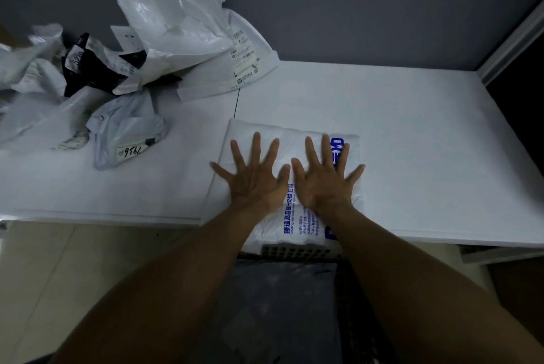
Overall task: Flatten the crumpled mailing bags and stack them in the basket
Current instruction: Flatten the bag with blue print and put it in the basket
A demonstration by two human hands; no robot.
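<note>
The left hand (253,184) and right hand (323,184) are pressing palm-down, side by side, on a white mailing bag (294,139), gripping nothing: every finger is stretching out straight and splayed wide, and the thumbs are almost meeting in the middle. Both forearms are reaching forward from the bottom of the view, wrists low and level with the bag. The bag is lying flat on the white table (412,142) at its front edge, its long axis seeming to run away from the person, with the blue printed lines running along that axis. Its near end is hanging over the table edge just above the rim of the dark basket (294,252), where a grey bag (279,304) is lying. Well apart, at the table's far left, a pile of crumpled bags (117,69) is sitting against the wall.
</note>
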